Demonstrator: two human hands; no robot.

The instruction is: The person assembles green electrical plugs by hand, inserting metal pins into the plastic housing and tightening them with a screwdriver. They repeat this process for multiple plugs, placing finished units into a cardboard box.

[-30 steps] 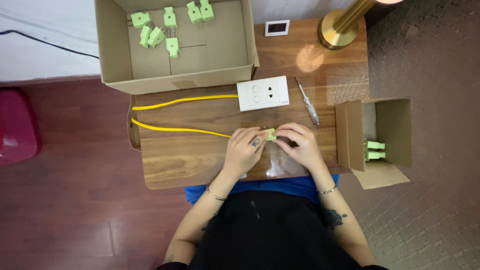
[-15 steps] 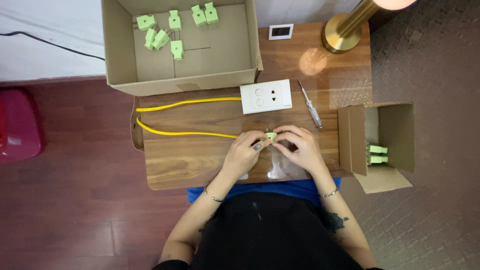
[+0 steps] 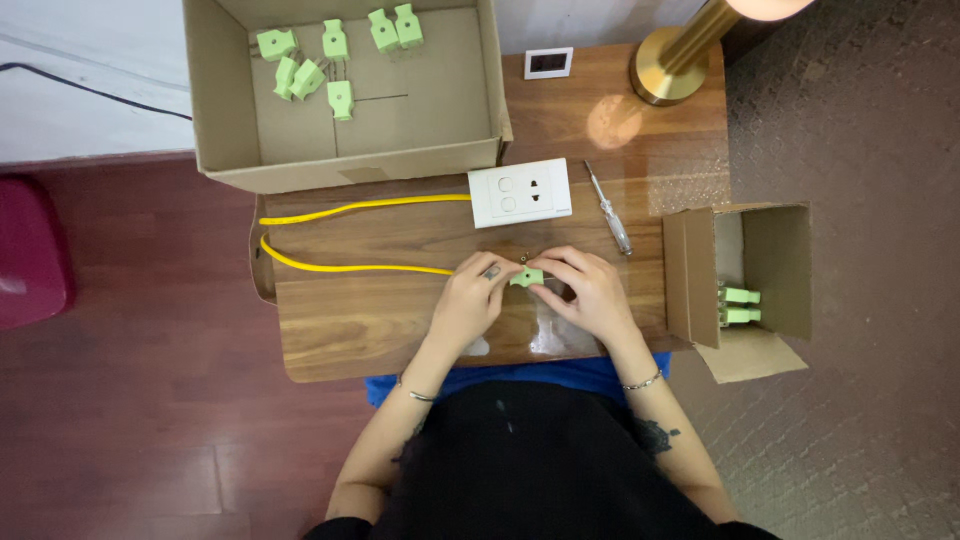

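Observation:
Both hands meet over the wooden table [image 3: 340,330]. My left hand [image 3: 468,300] and my right hand [image 3: 590,292] pinch a small light-green plastic connector [image 3: 527,277] between their fingertips. A yellow cable [image 3: 340,266] runs from under my left hand, loops at the table's left edge and returns to a white wall socket plate [image 3: 520,192] lying just beyond the hands. A screwdriver [image 3: 608,208] with a clear handle rests to the right of the plate.
A large open cardboard box [image 3: 470,90] at the back holds several green connectors [image 3: 330,60]. A smaller open box [image 3: 770,270] at the table's right edge holds more. A brass lamp base [image 3: 668,72] and a small white frame [image 3: 548,62] stand at the back right. A red stool [image 3: 30,250] is at left.
The hands stay together on the green connector with only slight finger shifts. The camera view has drifted a little; the cable and plate lie as before.

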